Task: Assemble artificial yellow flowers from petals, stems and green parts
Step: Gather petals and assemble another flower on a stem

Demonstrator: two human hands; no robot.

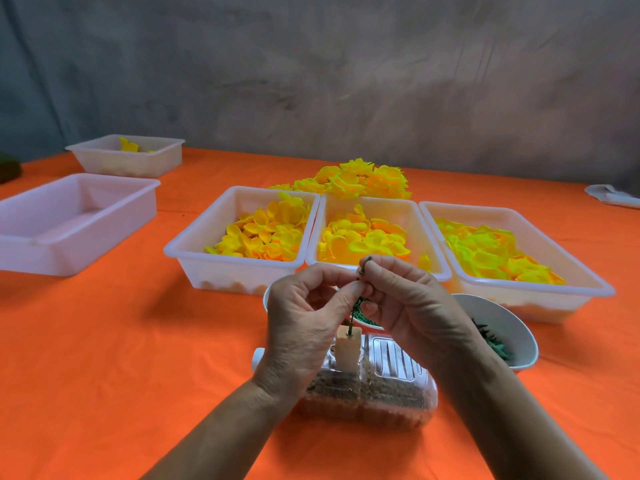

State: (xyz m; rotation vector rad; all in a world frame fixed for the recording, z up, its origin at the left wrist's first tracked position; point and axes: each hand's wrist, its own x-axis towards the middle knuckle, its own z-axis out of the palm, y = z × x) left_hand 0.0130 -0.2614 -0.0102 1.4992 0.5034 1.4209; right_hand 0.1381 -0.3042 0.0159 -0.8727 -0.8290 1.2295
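Note:
My left hand (304, 317) and my right hand (405, 299) meet above a clear plastic bottle (374, 393) that lies on its side. A thin dark green stem (354, 311) stands upright in a pale block (348, 349) on the bottle. My left thumb and forefinger pinch the stem near its top. My right fingertips pinch a small dark green part (365, 265) at the stem's tip. Three white trays of yellow petals (266, 230) (363, 237) (491, 251) stand side by side just beyond my hands.
A heap of finished yellow flowers (360, 180) lies behind the trays. A white bowl (502, 327) of dark green parts sits at my right wrist. An empty white tray (72, 220) and a smaller one (128, 155) stand far left on the orange tablecloth (104, 341).

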